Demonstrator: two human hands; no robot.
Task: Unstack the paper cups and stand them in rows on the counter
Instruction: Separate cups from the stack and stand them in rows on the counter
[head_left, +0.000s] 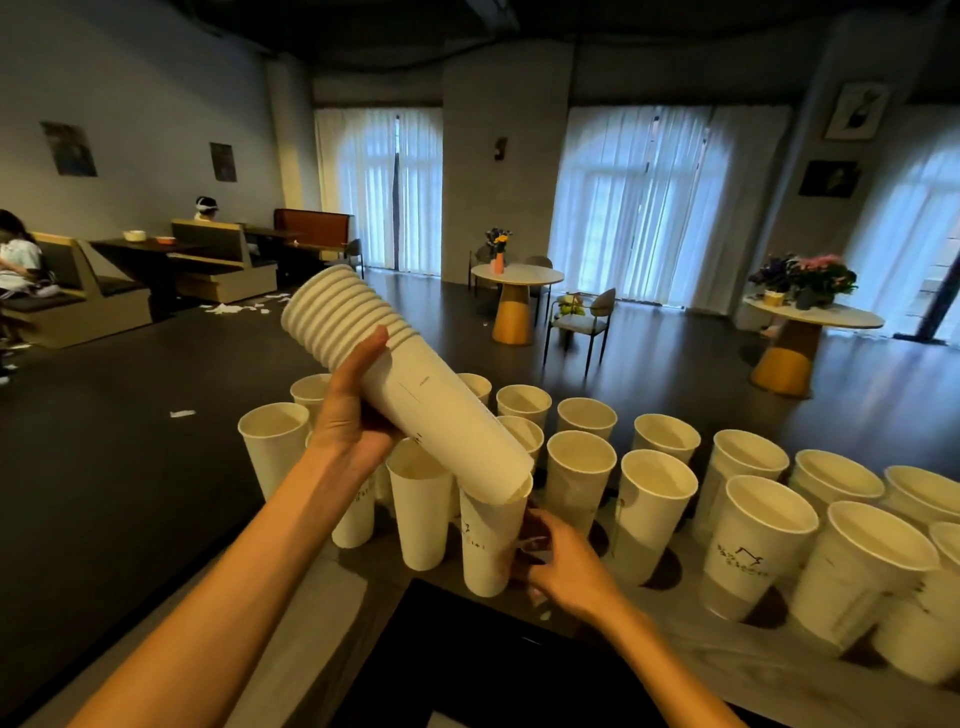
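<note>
From the head view, at frame centre we see the left hand grasping a tilted stack of nested white paper cups, about ten rims showing. Lower centre, the right hand fingers curl around one white paper cup under the stack's lower end. About nineteen upright cups stand in rows on the pale counter.
</note>
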